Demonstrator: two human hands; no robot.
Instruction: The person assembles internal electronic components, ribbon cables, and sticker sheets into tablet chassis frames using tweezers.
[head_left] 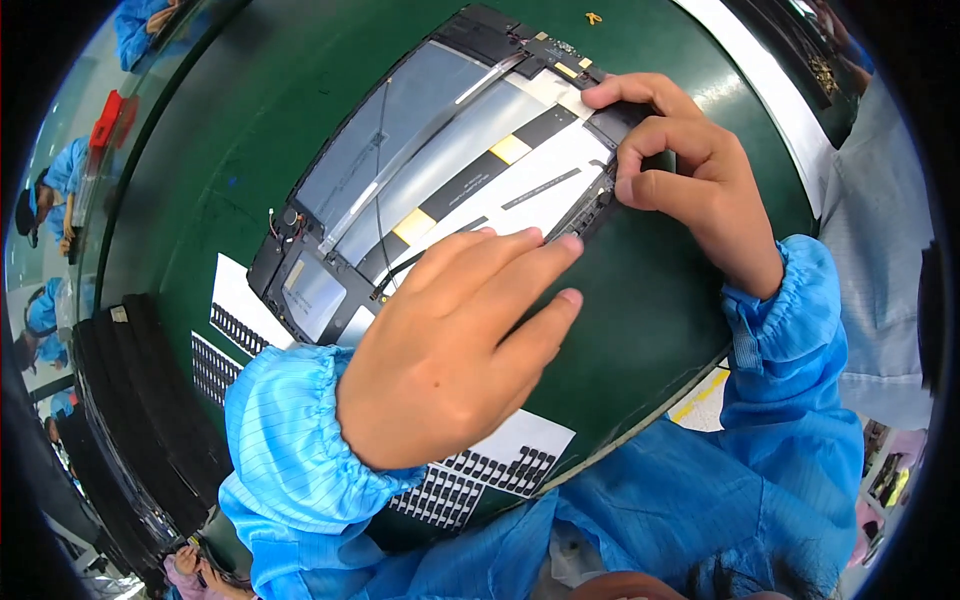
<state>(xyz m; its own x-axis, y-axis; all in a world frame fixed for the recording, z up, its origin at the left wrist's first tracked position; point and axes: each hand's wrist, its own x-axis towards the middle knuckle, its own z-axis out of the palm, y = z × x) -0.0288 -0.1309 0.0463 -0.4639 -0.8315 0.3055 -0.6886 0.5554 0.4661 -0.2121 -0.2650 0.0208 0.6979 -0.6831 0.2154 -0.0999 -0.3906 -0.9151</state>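
sleeves (290,435): blue, dark pinstripes | tabletop (660,300): dark green | device frame (480,36): black | sheets (240,292): white, black rows

Green tabletop (660,295): passage is left open between opened device (350,155) and left edge, and from near edge between hands; device is obstructed by left hand (450,350) (overlying) and right hand (690,165).

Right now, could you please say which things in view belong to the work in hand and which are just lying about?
Apparently in use:
opened flat device, touched by the right hand
white sheets of black pieces, probably

Apparently lying about:
small orange object beyond the device
red object, far left
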